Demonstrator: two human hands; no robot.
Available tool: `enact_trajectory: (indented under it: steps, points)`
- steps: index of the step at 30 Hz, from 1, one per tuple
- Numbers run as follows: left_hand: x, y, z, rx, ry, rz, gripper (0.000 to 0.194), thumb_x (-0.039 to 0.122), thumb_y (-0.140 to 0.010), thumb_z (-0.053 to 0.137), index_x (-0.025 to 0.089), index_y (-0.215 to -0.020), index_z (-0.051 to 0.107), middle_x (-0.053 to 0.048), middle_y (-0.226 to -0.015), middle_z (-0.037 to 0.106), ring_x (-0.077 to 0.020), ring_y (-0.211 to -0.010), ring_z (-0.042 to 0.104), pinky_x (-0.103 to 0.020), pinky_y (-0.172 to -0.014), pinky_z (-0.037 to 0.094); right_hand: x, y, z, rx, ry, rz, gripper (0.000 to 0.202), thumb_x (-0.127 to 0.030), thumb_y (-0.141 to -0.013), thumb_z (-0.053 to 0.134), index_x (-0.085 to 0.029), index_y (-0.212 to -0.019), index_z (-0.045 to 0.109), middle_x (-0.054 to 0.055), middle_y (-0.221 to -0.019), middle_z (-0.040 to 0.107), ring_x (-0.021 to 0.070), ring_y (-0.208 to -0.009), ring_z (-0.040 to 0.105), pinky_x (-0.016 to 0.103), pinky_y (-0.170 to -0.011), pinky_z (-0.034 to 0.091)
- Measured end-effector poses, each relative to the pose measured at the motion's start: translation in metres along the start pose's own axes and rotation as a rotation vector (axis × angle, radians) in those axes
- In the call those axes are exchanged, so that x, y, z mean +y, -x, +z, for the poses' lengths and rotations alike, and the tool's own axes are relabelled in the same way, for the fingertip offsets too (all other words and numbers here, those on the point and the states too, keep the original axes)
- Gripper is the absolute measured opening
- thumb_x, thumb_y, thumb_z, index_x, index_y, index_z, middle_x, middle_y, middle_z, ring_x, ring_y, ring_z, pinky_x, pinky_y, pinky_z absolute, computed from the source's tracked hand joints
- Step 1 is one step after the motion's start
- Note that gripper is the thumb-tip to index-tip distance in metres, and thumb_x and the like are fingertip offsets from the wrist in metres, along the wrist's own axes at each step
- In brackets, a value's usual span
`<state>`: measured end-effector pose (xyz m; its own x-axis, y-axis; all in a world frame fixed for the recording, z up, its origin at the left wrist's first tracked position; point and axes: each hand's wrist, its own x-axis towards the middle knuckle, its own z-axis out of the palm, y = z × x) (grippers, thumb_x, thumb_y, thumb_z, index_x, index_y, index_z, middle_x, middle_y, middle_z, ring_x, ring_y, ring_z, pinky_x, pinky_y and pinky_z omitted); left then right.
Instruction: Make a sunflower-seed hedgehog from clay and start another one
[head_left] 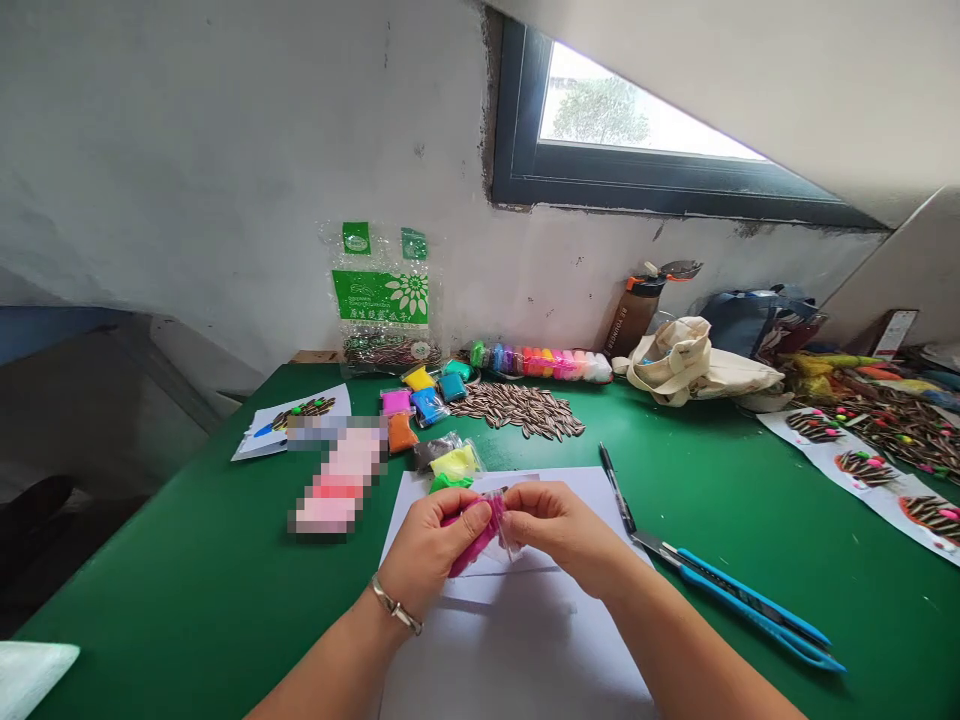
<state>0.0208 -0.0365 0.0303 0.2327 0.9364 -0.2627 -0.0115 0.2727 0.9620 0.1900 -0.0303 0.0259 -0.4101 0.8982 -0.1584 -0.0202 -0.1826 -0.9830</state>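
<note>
My left hand is closed on a small clear packet of magenta clay, thumb on top. The fingers of my right hand pinch the clear plastic edge of the same packet. Both hands are above white paper on the green table. Just beyond them lie a light green packet, a yellow packet and a dark packet. Farther back are several more coloured packets, among them an orange one and a blue one.
Sunflower seeds lie in a pile behind the paper. A seed bag leans on the wall. To the right are a pen, a blue-handled cutter, a bottle, a cloth bag and seed-decorated paper.
</note>
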Motion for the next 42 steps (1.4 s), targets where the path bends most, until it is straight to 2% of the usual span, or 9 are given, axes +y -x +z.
enact_trajectory:
  steps: [7, 9, 12, 14, 20, 25, 34, 37, 42]
  points:
    - [-0.007, -0.002, -0.001, -0.07, 0.055, -0.015, 0.04, 0.051, -0.068, 0.069, 0.012, -0.076, 0.063, 0.002, -0.055, 0.051, -0.0057, -0.043, 0.037, -0.018, -0.039, 0.024, -0.003, 0.003, -0.002, -0.007, 0.19, -0.076, 0.01, -0.02, -0.077, 0.056, -0.014, -0.071, 0.061, -0.002, -0.064, 0.05, 0.0083, -0.059, 0.04, 0.021, -0.053, 0.031]
    - [-0.007, -0.002, -0.002, -0.072, 0.071, -0.017, 0.038, 0.05, -0.069, 0.069, 0.013, -0.077, 0.063, 0.002, -0.054, 0.05, -0.006, -0.043, 0.037, -0.018, -0.038, 0.024, -0.004, 0.004, -0.003, -0.013, 0.242, -0.14, 0.008, -0.022, -0.078, 0.058, -0.015, -0.08, 0.061, -0.001, -0.069, 0.054, 0.0093, -0.064, 0.044, 0.022, -0.057, 0.035]
    - [-0.006, -0.002, -0.002, -0.075, 0.083, -0.025, 0.037, 0.048, -0.069, 0.07, 0.013, -0.079, 0.065, 0.002, -0.055, 0.05, -0.0065, -0.045, 0.039, -0.017, -0.039, 0.025, -0.005, 0.006, -0.004, -0.021, 0.256, -0.206, 0.028, -0.022, -0.079, 0.061, -0.02, -0.106, 0.057, 0.0, -0.08, 0.058, 0.0111, -0.07, 0.05, 0.024, -0.065, 0.041]
    - [-0.005, -0.001, -0.001, -0.069, 0.078, -0.021, 0.038, 0.049, -0.067, 0.071, 0.012, -0.078, 0.066, 0.001, -0.057, 0.051, -0.0064, -0.046, 0.039, -0.018, -0.04, 0.025, -0.007, 0.008, -0.004, -0.035, 0.321, -0.249, 0.033, -0.019, -0.079, 0.06, -0.023, -0.112, 0.055, 0.0, -0.083, 0.06, 0.012, -0.073, 0.052, 0.025, -0.068, 0.043]
    - [-0.002, 0.001, 0.003, -0.075, 0.06, -0.039, 0.042, 0.052, -0.063, 0.072, 0.013, -0.074, 0.067, 0.0, -0.06, 0.054, -0.0071, -0.047, 0.04, -0.019, -0.042, 0.028, -0.017, 0.015, -0.002, -0.08, 0.673, -0.375, 0.026, -0.015, -0.078, 0.061, -0.025, -0.103, 0.064, 0.002, -0.086, 0.064, 0.014, -0.074, 0.053, 0.025, -0.066, 0.041]
    - [-0.004, 0.002, 0.005, -0.075, 0.066, -0.038, 0.045, 0.056, -0.065, 0.069, 0.013, -0.073, 0.063, 0.001, -0.056, 0.051, -0.0064, -0.046, 0.038, -0.018, -0.041, 0.027, -0.016, 0.016, 0.002, -0.02, 0.809, -0.489, 0.018, -0.015, -0.083, 0.052, -0.021, -0.096, 0.063, 0.003, -0.082, 0.062, 0.0134, -0.072, 0.051, 0.025, -0.064, 0.039]
    - [-0.009, 0.003, 0.012, -0.057, 0.024, -0.017, 0.047, 0.061, -0.068, 0.062, 0.016, -0.06, 0.051, 0.005, -0.046, 0.043, -0.0064, -0.041, 0.033, -0.02, -0.039, 0.026, 0.001, 0.009, 0.006, 0.148, 0.984, -0.561, 0.018, -0.013, -0.082, 0.046, -0.019, -0.069, 0.056, 0.001, -0.064, 0.051, 0.0113, -0.058, 0.04, 0.024, -0.054, 0.029]
    - [-0.011, 0.001, 0.011, -0.055, 0.016, -0.04, 0.047, 0.061, -0.068, 0.063, 0.016, -0.062, 0.052, 0.006, -0.046, 0.043, -0.0064, -0.04, 0.032, -0.02, -0.039, 0.024, -0.001, 0.009, 0.004, 0.105, 0.943, -0.529, 0.018, -0.011, -0.082, 0.045, -0.019, -0.072, 0.058, 0.001, -0.066, 0.053, 0.0114, -0.06, 0.042, 0.023, -0.055, 0.031]
    - [-0.011, -0.001, 0.008, -0.044, 0.043, -0.038, 0.047, 0.06, -0.067, 0.064, 0.014, -0.068, 0.055, 0.005, -0.052, 0.045, -0.0061, -0.043, 0.033, -0.019, -0.041, 0.025, -0.007, 0.011, -0.001, 0.036, 0.901, -0.502, 0.015, -0.019, -0.087, 0.049, -0.021, -0.092, 0.062, 0.004, -0.08, 0.061, 0.0138, -0.072, 0.052, 0.024, -0.064, 0.037]
